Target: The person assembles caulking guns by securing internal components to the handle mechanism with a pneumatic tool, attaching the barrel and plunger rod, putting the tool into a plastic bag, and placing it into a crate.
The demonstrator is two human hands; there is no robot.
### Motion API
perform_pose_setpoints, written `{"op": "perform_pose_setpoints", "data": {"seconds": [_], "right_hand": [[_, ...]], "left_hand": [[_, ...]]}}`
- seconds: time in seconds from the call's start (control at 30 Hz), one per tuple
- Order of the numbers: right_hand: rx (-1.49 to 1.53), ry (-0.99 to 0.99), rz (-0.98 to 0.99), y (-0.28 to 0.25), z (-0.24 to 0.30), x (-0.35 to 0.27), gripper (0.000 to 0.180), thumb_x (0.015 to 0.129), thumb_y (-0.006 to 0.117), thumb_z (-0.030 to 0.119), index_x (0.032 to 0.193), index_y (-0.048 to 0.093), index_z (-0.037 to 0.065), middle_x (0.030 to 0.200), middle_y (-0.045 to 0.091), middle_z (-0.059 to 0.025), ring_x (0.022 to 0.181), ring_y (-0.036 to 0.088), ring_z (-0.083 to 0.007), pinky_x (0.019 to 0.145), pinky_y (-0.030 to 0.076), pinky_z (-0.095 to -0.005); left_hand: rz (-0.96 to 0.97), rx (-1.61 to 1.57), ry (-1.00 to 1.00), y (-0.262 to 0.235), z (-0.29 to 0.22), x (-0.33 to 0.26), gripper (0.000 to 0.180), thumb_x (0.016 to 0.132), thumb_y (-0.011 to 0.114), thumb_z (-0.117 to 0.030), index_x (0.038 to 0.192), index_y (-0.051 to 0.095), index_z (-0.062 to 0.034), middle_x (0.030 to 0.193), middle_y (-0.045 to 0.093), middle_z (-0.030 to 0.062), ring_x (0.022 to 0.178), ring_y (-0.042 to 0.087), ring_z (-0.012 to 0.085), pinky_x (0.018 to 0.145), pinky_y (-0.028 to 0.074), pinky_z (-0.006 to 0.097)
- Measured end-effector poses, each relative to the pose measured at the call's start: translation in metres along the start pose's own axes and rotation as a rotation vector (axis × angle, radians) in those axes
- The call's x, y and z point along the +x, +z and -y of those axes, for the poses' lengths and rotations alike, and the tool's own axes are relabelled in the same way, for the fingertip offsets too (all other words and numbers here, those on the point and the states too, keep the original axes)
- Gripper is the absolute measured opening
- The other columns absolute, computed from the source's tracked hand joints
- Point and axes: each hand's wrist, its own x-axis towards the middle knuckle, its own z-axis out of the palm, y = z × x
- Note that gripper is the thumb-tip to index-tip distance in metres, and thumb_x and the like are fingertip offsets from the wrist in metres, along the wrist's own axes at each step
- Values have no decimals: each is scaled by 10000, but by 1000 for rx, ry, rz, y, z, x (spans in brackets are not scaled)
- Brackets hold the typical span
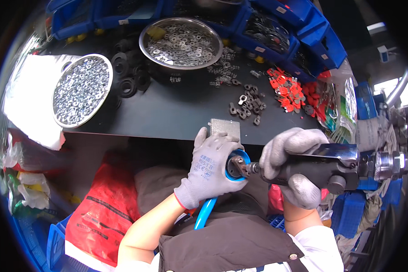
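In grey work gloves, my left hand (213, 161) is wrapped round a round blue-rimmed part (243, 156) with a dark centre and metal pieces inside. A blue bar or tube (206, 213) shows below that hand; whether it joins the round part is hidden. My right hand (292, 158) grips a black power driver (313, 170) lying sideways, fingers over its body and thumb beneath. The driver's metal tip (254, 168) points left and reaches the middle of the round part. Just beyond my left fingers, a flat metal block (225, 128) sits at the table's front edge.
A steel bowl of washers (145, 43) and a white-rimmed bowl of small metal pieces (109, 86) stand on the dark table (167, 113). Black rings (128, 86), dark metal links (248, 106) and red-orange clips (287, 90) lie loose. Blue bins (263, 31) line the back.
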Motion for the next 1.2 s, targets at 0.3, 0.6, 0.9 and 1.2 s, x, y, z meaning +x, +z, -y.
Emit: {"op": "perform_pose_setpoints", "data": {"seconds": [0.3, 0.6, 0.9, 1.2], "right_hand": [[49, -47, 116, -12, -6, -2, 359, 801, 721, 138, 1100, 545, 46, 867, 571, -124, 678, 597, -204, 658, 513, -350], [158, -19, 61, -21, -17, -5, 426, 820, 624, 45, 1235, 533, 15, 1053, 618, -103, 883, 625, -147, 815, 533, -309], [117, -34, 42, -24, -18, -8, 348, 816, 604, 90, 1149, 513, 48, 965, 591, -126, 817, 623, -186, 738, 540, -325], [75, -189, 42, -24, -24, -2, 487, 872, 596, -35, 1343, 480, -4, 1226, 615, -125, 1073, 627, -175, 935, 522, -342]], "left_hand": [[45, 0, -8, -1, -9, 3, 528, 572, 811, -388, 1008, 664, -129, 1073, 655, 81, 1084, 596, 301, 1116, 248, 547], [70, 5, -24, -2, -7, -2, 622, 562, 829, -416, 1095, 664, -140, 1168, 639, 105, 1177, 563, 319, 1147, 201, 556], [129, 27, -59, -4, -10, 2, 613, 566, 825, -409, 1087, 663, -130, 1165, 640, 110, 1174, 563, 323, 1147, 205, 556], [113, -84, -65, 5, -13, 4, 607, 585, 834, -348, 1081, 636, -61, 1104, 651, 141, 1138, 580, 326, 1122, 256, 488]]}}
